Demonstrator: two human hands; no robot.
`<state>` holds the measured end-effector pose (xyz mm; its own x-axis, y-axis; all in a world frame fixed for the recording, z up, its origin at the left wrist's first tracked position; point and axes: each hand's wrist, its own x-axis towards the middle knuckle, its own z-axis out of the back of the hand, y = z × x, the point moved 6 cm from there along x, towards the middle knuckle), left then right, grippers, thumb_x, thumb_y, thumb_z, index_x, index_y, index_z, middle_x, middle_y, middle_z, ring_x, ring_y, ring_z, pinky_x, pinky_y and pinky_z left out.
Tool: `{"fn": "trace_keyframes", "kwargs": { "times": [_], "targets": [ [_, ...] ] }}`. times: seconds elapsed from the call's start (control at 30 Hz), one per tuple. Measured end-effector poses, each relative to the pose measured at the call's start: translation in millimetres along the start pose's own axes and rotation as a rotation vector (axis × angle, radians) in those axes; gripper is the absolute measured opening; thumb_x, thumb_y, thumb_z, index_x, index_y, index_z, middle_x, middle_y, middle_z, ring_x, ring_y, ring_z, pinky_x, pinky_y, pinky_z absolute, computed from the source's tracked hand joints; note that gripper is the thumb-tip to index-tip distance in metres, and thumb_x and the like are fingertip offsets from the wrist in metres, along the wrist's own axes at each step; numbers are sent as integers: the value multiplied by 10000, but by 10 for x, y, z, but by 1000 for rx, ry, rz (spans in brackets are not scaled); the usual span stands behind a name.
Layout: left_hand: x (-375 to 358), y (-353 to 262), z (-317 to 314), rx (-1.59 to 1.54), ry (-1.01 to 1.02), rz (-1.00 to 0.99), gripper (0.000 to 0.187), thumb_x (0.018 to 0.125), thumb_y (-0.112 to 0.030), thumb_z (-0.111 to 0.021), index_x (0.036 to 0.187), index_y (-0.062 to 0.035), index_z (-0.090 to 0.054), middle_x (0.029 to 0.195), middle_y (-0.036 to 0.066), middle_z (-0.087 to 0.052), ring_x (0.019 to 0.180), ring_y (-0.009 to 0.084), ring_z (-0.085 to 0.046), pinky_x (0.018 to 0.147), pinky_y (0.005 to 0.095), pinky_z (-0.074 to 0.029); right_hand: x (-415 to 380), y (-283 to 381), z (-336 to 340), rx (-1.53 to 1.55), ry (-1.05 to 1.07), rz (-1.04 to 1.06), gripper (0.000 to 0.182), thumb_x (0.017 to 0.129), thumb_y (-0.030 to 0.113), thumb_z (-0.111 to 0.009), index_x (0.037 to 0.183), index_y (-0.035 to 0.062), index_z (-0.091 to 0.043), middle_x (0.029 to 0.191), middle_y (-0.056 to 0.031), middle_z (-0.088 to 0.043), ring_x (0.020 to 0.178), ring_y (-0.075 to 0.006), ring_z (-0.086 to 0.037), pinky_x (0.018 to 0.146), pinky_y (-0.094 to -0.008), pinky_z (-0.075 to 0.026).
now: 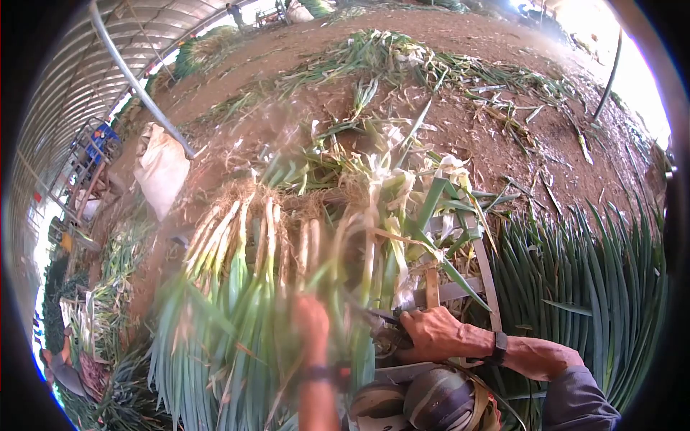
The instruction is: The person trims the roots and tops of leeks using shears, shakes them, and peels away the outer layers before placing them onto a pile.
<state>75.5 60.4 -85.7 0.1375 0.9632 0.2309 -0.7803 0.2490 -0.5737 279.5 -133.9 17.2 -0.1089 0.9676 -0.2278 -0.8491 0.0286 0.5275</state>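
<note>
My left hand (313,327), smeared by motion, is over a row of long green onions (248,287) near its right end. Whether its fingers hold a stalk cannot be made out. The onions lie with their roots away from me and their leaves towards me. My right hand (435,334), a dark band on its wrist, is closed on what looks like a dark-handled knife (384,314). The knife points left, towards the onions, its blade blurred. Just beyond the right hand, pale peeled leaves and trimmings (402,187) hang over a wooden frame (483,266).
Dense green onion leaves (582,287) stand to the right. A pale sack (162,165) leans by a metal pole (133,79) at the left. Leaf scraps (381,54) litter the brown soil ahead. My camouflage-clad knees (435,399) are below the right hand.
</note>
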Motion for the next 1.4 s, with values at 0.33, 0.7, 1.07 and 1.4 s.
{"fn": "trace_keyframes", "kwargs": {
  "times": [0.33, 0.7, 1.07, 1.4],
  "targets": [
    [-23, -26, -33, 109, -43, -72, 209, 960, -141, -494, 978, 52, -571, 728, 241, -681, 656, 392, -690, 592, 468, -531, 322, -271, -134, -35, -118, -75, 563, 758, 460, -738, 938, -53, -590, 761, -242, -664, 700, -428, -673, 649, -508, -542],
    [-162, -355, 10, 140, 124, -88, 351, 844, -325, -693, 969, 2, -681, 897, 228, -708, 825, 424, -688, 741, 488, -531, 714, -319, 206, 16, -168, -217, 535, 778, 456, -737, 891, -51, -609, 779, -254, -670, 710, -433, -671, 655, -510, -531],
    [-209, -428, 28, 101, 172, -93, 411, 730, -232, -800, 1042, 9, -685, 972, 215, -724, 873, 371, -707, 770, 446, -549, 979, -478, 277, 111, -200, -310, 534, 806, 465, -720, 875, -58, -633, 733, -249, -665, 700, -416, -684, 666, -506, -536],
    [-138, -335, 85, -149, 338, 51, 761, 700, -287, -813, 1329, 28, -522, 1109, 223, -704, 976, 342, -699, 869, 414, -549, 20, -12, 350, 87, -97, -40, 548, 810, 498, -719, 926, -25, -599, 713, -224, -660, 653, -411, -665, 616, -494, -524]
  ]
}}
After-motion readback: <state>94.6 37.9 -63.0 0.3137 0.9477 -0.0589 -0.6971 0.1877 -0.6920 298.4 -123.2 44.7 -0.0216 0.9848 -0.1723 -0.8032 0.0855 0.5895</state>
